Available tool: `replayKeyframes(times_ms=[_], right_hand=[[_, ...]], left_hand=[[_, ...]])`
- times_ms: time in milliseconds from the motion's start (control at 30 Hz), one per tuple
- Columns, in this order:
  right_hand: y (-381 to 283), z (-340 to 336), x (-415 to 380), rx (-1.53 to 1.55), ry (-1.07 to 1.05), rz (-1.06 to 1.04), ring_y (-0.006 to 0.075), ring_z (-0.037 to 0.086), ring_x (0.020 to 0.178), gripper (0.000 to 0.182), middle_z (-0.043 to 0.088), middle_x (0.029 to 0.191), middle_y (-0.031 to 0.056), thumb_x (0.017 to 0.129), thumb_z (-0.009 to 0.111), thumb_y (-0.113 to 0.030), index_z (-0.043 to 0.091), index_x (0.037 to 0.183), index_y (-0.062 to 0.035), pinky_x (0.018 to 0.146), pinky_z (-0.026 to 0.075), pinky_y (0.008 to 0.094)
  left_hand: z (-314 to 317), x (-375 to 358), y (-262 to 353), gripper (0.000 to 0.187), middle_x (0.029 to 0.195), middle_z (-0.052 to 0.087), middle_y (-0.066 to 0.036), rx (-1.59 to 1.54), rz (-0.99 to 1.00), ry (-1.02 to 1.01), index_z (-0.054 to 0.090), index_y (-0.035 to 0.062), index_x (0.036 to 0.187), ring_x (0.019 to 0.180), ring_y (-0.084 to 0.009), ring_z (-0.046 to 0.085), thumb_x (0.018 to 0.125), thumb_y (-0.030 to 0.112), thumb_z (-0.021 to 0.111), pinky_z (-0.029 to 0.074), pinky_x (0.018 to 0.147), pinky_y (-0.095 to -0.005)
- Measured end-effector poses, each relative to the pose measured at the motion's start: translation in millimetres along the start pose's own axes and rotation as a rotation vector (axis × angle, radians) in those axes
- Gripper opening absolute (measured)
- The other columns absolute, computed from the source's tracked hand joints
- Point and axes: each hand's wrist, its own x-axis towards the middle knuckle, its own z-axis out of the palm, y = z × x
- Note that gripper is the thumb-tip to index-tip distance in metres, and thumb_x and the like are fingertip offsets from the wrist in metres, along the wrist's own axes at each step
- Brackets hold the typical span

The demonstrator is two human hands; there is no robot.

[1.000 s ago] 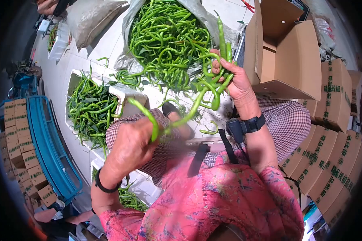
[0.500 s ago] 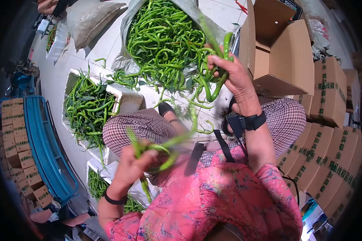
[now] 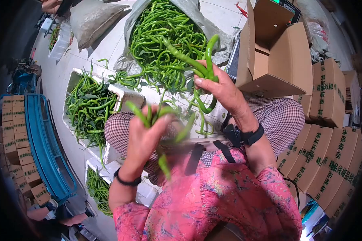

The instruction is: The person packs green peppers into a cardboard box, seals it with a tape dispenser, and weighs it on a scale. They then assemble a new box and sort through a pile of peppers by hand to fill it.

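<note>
Several long green peppers (image 3: 163, 162) are gripped in my left hand (image 3: 145, 132), their ends blurred, above my checkered lap. My right hand (image 3: 221, 90) is closed around several more green peppers (image 3: 209, 52), which stick out above and below the fist. Just beyond it lies a grey sack (image 3: 225, 38) spilling a big heap of green peppers (image 3: 161, 36). Left of my knee, a white foam box (image 3: 128, 96) on its side holds peppers with leaves (image 3: 88, 104).
An open cardboard box (image 3: 287, 60) stands at the upper right, beside stacked printed cartons (image 3: 330, 92). A second foam box (image 3: 94, 164) with peppers is at lower left, near a blue cart frame (image 3: 48, 148). A stuffed sack (image 3: 94, 22) lies at upper left.
My left hand has moved up and right with its peppers. My right hand has shifted left and slightly down, still holding its peppers. The view has shifted slightly.
</note>
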Motion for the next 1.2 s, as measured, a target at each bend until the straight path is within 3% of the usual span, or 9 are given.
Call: replayKeyframes(times_ms=[133,233,500,800,933,1000,1100,1167,1200], right_hand=[[5,18,-11,-0.421,0.107,-0.283,0.0313,0.064,0.102,0.045,0.063,0.113,0.0176,0.086,0.061,-0.009,0.049,0.129,-0.0006,0.085,0.051,0.0413],[4,7,-20,-0.976,0.172,-0.555,0.035,0.062,0.095,0.051,0.06,0.105,0.0173,0.082,0.061,-0.006,0.047,0.131,0.0013,0.08,0.052,0.0437],[5,13,-18,-1.479,0.135,-0.517,0.0228,0.056,0.082,0.061,0.053,0.092,0.0088,0.081,0.058,-0.007,0.041,0.138,0.006,0.066,0.048,0.0352],[-23,27,-36,-1.255,-0.025,-0.482,0.0361,0.053,0.107,0.062,0.052,0.119,0.0244,0.083,0.058,-0.011,0.039,0.139,0.0068,0.087,0.042,0.0446],[-31,31,-45,-1.44,0.01,-0.47,0.0386,0.049,0.121,0.052,0.048,0.132,0.0273,0.086,0.055,-0.009,0.045,0.135,0.0035,0.095,0.04,0.0476],[-52,31,-53,-1.234,-0.086,-0.538,0.0395,0.048,0.125,0.048,0.05,0.132,0.0266,0.087,0.053,-0.008,0.048,0.133,0.0037,0.097,0.04,0.0475],[-60,20,-73,-0.889,-0.294,-0.518,0.0386,0.053,0.12,0.044,0.052,0.129,0.027,0.088,0.054,-0.009,0.05,0.129,0.0052,0.095,0.044,0.0469],[-66,2,-88,-0.672,-0.459,-0.477,0.036,0.056,0.117,0.041,0.054,0.126,0.0267,0.09,0.054,-0.009,0.051,0.128,0.0057,0.094,0.045,0.0466],[-72,-9,-96,-0.393,-0.427,-0.406,0.0288,0.062,0.095,0.036,0.061,0.109,0.0206,0.092,0.055,-0.013,0.053,0.124,0.0047,0.078,0.051,0.0396]], left_hand=[[43,57,12,0.039,0.105,0.065,-0.007,-0.328,-0.007,0.057,0.059,-0.0006,0.114,0.09,-0.0133,0.06,0.086,0.023,0.071,0.048,0.078,-0.0276],[60,80,4,0.038,0.091,0.064,0.003,-0.37,0.071,-0.126,0.059,0.0072,0.116,0.067,-0.0024,0.051,0.086,0.026,0.072,0.038,0.054,-0.0179],[62,112,-32,0.041,0.09,0.059,0.005,-0.663,-0.118,-0.221,0.059,0.0097,0.118,0.071,-0.0034,0.051,0.084,0.026,0.075,0.039,0.056,-0.0192],[57,112,-46,0.04,0.109,0.065,-0.012,-1.017,-0.055,-0.286,0.054,0.0048,0.12,0.096,-0.0188,0.064,0.084,0.017,0.066,0.055,0.079,-0.0301],[57,118,-59,0.037,0.109,0.064,-0.017,-1.14,-0.046,-0.26,0.053,0.0041,0.12,0.104,-0.0262,0.062,0.084,0.013,0.063,0.052,0.095,-0.0388],[57,116,-52,0.036,0.107,0.064,-0.013,-1.133,-0.061,-0.219,0.054,0.0063,0.119,0.096,-0.0192,0.063,0.084,0.013,0.062,0.054,0.079,-0.0302],[53,118,-56,0.037,0.106,0.064,-0.018,-1.361,-0.053,-0.295,0.053,0.0056,0.12,0.103,-0.0334,0.061,0.084,0.009,0.056,0.052,0.093,-0.0498],[51,122,-58,0.037,0.104,0.064,-0.017,-1.406,-0.035,-0.267,0.053,0.0055,0.121,0.103,-0.0342,0.061,0.084,0.01,0.056,0.051,0.094,-0.0509],[50,122,-59,0.037,0.103,0.064,-0.017,-1.449,-0.017,-0.236,0.054,0.0055,0.121,0.103,-0.035,0.061,0.084,0.01,0.056,0.05,0.095,-0.0519]])
